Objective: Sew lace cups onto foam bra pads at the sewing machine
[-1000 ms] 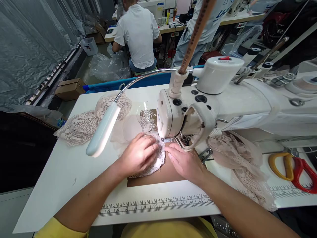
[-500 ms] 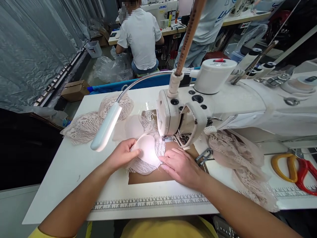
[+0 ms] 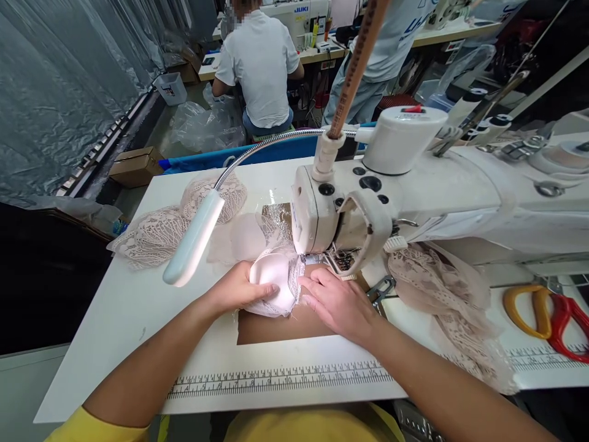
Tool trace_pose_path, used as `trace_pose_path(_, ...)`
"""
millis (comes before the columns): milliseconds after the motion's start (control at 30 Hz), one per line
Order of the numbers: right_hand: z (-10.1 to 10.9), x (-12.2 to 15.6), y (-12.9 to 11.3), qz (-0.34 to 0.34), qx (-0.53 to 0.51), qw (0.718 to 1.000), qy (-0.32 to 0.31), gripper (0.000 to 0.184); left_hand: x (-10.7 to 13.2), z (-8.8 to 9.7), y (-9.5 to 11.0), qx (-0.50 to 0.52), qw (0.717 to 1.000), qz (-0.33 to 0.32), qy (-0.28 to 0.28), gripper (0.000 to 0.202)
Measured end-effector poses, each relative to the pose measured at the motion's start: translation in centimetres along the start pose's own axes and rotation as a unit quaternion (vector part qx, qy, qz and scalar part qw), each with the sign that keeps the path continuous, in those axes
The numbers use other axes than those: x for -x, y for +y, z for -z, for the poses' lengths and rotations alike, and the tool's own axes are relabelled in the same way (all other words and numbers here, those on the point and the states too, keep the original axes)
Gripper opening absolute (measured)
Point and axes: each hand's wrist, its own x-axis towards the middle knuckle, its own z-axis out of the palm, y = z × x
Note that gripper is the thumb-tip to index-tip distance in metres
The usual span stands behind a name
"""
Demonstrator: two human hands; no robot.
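Cup (image 3: 271, 275): pale pink, smooth-faced and rounded, over the left part of the brown sheet (image 3: 280, 331), between the surface's near edge and the head of the sewing machine (image 3: 317, 205); whether it is lifted clear cannot be told.
Lace border (image 3: 295, 283): openwork along the cup's right side, with loose threads at its lower end (a ragged finish there).
Left hand (image 3: 237, 286): thumb pressed on the cup's face, the fingers going out of sight behind it; closed to the cup's thickness.
Right hand (image 3: 338, 301): fingers slightly bent and a little spread, tips at the lace border; cannot tell whether they pinch it.
Handling: judged light and springy in the cup, limp in the lace; the smooth face may slide, and the mesh would likely snag or stretch if pulled.
Hold: best taken by the firm outer rim, thumb over face, with the lace guided flat by fingertips.
White surface (image 3: 133, 362): hard and smooth, a printed ruler strip (image 3: 276, 379) along the near edge.
Lace bundle (image 3: 156, 236): crumpled and netlike, toward the surface's far left corner.
Beige lace (image 3: 444, 301): soft, gathered folds, right of the machine head, reaching toward the near edge.
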Motion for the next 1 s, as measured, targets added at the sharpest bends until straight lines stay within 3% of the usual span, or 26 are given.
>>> trace_pose_path(333,-0.6,0.2,0.4,0.016,0.054,0.995,0.087,0.029,0.0,-0.3,-0.1,-0.050,0.999,-0.017,-0.008,0.031)
trace_pose_path(700,-0.8,-0.3,0.2,-0.007,0.121,0.987,0.103,0.036,0.1,-0.3,0.1,-0.041,0.999,-0.008,0.010,0.041)
trace_pose_path(1000,-1.0,-0.2,0.7,-0.034,0.105,0.988,0.108,0.038,0.3,-0.6,0.4,-0.059,0.997,-0.035,0.026,0.035)
